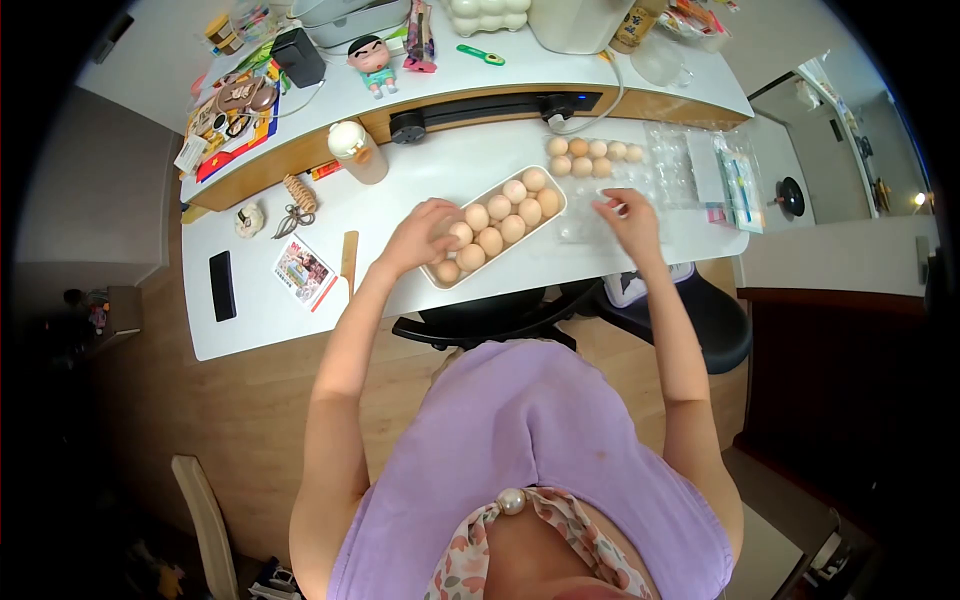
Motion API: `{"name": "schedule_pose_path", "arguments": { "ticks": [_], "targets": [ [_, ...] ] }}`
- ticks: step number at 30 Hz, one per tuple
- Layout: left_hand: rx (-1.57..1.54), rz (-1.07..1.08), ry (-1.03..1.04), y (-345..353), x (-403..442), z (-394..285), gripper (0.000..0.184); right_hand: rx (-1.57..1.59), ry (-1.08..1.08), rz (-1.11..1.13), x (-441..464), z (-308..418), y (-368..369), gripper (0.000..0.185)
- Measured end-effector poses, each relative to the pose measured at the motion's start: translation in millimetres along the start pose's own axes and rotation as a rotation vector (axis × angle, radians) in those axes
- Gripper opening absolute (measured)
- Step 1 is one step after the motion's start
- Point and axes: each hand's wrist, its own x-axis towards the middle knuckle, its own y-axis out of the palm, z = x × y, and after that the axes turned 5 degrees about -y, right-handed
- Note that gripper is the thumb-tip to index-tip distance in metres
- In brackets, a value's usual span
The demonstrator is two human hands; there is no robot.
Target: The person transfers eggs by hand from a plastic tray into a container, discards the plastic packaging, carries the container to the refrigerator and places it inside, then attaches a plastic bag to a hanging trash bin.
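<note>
A white rectangular box lies slanted on the white desk, with several brown eggs in two rows inside. My left hand rests at the box's left end, its fingers curled over an egg there. To the right of the box, my right hand hovers over a clear plastic egg tray. Its fingers are bent toward each other, and what lies between them is too small to tell. More eggs sit in two rows at the tray's back left part.
A bottle stands behind my left hand. Farther left are a comb, a printed card and a black phone. A raised shelf runs along the back. A black chair is under the front edge.
</note>
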Motion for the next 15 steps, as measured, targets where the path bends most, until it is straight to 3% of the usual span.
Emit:
{"name": "schedule_pose_path", "arguments": {
  "ticks": [4,8,11,15],
  "targets": [
    [-0.045,-0.124,-0.046,-19.5,19.5,1.8,0.030,-0.005,0.171,-0.035,3.2,-60.5,-36.6,0.031],
    [-0.107,-0.077,0.008,-25.9,75.9,-37.0,0.027,-0.067,0.184,-0.056,21.0,-125.2,-48.7,0.038],
    [0.016,0.007,0.206,5.7,129.6,-68.0,0.029,-0.087,0.208,0.004,47.4,-158.2,-42.6,0.046],
    [0.124,0.155,0.194,78.9,194.7,-98.2,0.037,-0.074,0.077,0.037,79.5,-186.7,-14.3,0.051]
  ]
}}
